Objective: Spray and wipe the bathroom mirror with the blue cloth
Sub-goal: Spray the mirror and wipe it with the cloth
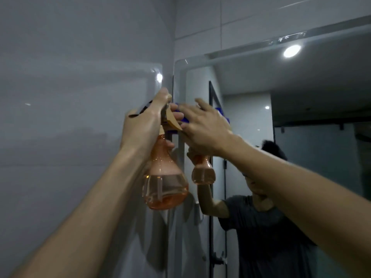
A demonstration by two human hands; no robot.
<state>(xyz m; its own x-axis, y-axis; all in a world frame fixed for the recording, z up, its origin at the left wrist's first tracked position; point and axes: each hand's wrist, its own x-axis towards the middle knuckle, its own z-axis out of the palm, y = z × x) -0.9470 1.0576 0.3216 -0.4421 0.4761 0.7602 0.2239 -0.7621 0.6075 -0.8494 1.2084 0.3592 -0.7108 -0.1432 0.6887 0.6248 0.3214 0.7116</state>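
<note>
My left hand (143, 125) grips the neck of an orange translucent spray bottle (165, 185), half full, held up at the mirror's left edge. My right hand (204, 127) presses the blue cloth (180, 114) flat against the mirror (301, 81) near its upper left corner; only small blue bits show past my fingers. The spray trigger sits between both hands. The mirror reflects my arms, the bottle and a person in a dark shirt.
A glossy grey tiled wall (70, 117) fills the left side and meets the mirror wall at a corner. The mirror's rounded frame edge (180, 63) lies just above my hands. A ceiling light (292, 51) reflects in the glass.
</note>
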